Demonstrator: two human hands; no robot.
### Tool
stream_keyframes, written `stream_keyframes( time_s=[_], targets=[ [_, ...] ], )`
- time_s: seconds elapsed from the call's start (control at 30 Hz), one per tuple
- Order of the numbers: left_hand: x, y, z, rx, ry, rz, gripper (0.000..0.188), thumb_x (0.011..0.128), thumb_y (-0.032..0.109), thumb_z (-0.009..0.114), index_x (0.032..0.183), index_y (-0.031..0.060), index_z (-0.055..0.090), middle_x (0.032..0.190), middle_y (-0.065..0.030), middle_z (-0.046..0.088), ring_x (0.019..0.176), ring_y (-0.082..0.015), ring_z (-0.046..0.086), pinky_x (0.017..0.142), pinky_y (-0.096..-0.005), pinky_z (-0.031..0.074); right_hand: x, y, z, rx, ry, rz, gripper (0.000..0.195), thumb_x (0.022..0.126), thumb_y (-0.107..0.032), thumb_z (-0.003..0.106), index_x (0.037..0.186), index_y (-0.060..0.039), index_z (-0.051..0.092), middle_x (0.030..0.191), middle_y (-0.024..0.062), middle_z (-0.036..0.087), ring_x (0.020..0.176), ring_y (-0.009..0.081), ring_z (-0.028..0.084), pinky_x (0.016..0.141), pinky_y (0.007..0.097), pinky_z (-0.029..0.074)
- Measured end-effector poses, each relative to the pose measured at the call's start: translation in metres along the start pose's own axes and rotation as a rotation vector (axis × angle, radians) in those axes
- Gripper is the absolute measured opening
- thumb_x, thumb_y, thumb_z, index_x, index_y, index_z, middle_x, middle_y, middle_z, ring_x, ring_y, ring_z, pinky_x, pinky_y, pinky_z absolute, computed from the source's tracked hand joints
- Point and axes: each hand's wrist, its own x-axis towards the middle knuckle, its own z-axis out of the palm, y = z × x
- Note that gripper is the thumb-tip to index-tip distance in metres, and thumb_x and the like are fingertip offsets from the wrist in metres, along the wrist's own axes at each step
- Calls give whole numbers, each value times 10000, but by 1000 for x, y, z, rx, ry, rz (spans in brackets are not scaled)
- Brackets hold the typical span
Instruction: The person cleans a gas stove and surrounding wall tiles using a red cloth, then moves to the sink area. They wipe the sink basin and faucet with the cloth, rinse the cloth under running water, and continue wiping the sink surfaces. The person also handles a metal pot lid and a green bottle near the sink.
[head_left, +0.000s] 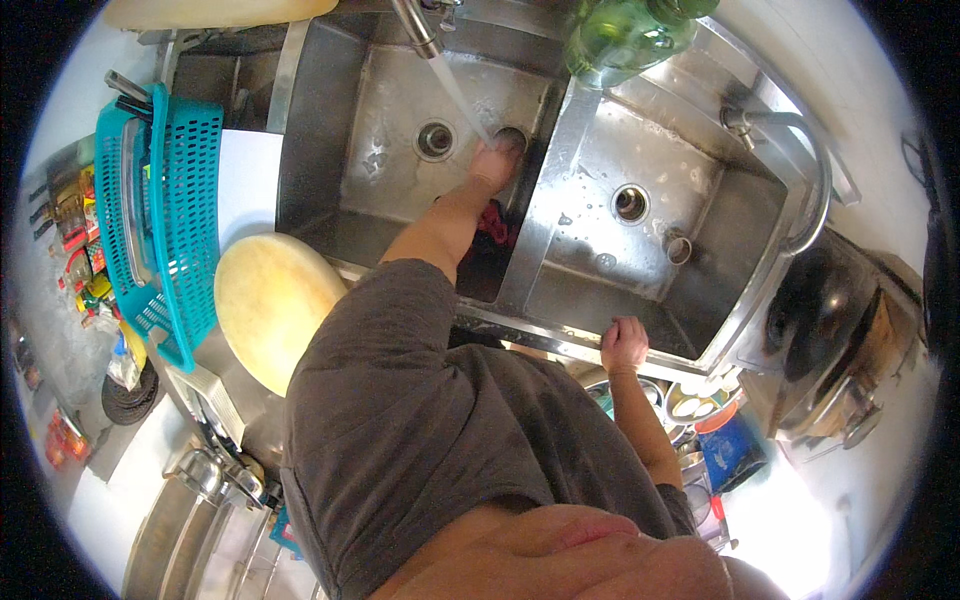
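My left hand (497, 163) reaches into the left steel sink basin (390, 97), under the water running from the faucet (417, 34). Its blurred fingers touch a dark round opening or vessel (512, 138); whether they hold anything cannot be told. Beneath my left forearm lies a dark red item (495, 222), perhaps cloth, partly hidden. My right hand (625, 343) is on the front rim (570, 349) of the right basin, with its fingers curled over the edge. Inside that basin (600, 150) are a drain (630, 203) and a small round fitting or cup (679, 250) by the side wall.
A large green bottle (626, 41) stands behind the divider. On the left are a teal plastic basket (187, 210) and a pale yellow oval object (274, 304). A curved metal pipe (821, 172) arches over the right rim. Bowls (694, 401) and a blue container (727, 450) lie below right.
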Motion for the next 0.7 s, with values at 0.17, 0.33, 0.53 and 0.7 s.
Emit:
stream_keyframes(
  time_s=[0.17, 0.33, 0.53, 0.7],
  targets=[
    [67, -1, -31, -17, 27, 14, 313, 901, 271, 541, 1175, 163, 648, 1312, -81, 551, 1280, -303, 458, 1083, -484, 339, 1, -9, -4, 11, 16, 25, 161, 775, -160, 582, 879, -83, 677, 861, 131, 641, 840, 354, 618, 764, 464, 501],
    [161, -23, 0, 23, 183, 137, 364, 920, 304, 502, 1243, 167, 598, 1323, -108, 539, 1344, -292, 415, 1133, -450, 315, 9, -4, -5, -3, 13, -35, 124, 819, -116, 550, 864, -64, 653, 863, 141, 644, 823, 367, 618, 754, 456, 501],
    [179, -36, -5, -145, 14, -39, 378, 938, 259, 466, 1277, 123, 565, 1323, -123, 552, 1294, -302, 466, 1115, -420, 360, 2, -8, -1, -31, 4, -30, 138, 831, -116, 530, 871, -51, 645, 849, 158, 628, 816, 374, 610, 745, 464, 495],
    [100, -157, 49, -215, 137, -90, 287, 896, 231, 534, 1104, 66, 644, 1213, -139, 592, 1211, -320, 508, 1045, -437, 405, 16, -3, -4, 18, -27, -57, 168, 814, -162, 571, 920, -87, 678, 914, 139, 646, 861, 367, 619, 776, 471, 498]
  ],
)
